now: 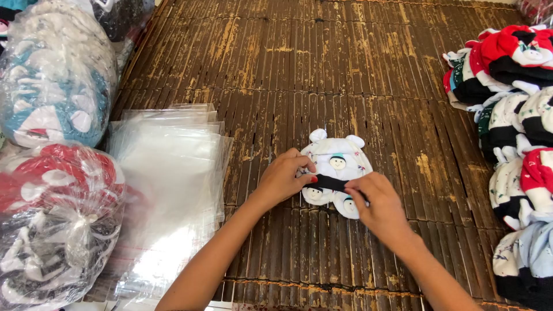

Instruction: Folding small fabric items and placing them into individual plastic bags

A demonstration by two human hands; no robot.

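Both hands, left hand [282, 178] and right hand [374, 201], are pinching the black band [331, 182] on the little white hat [337, 164] (middle of frame), folding it flat.

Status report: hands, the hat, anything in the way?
Left hand and right hand pinch black band of white baby hat. Hat flat on mat. Nothing blocking.

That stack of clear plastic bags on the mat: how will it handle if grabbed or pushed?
The clear bags are probably floppy: thin sheets lying flat, edges fanned unevenly. Likely slippery, since the glossy layers have already slid out of line on the slatted mat. Probably very light, so a push may scatter the top sheets rather than move the stack.
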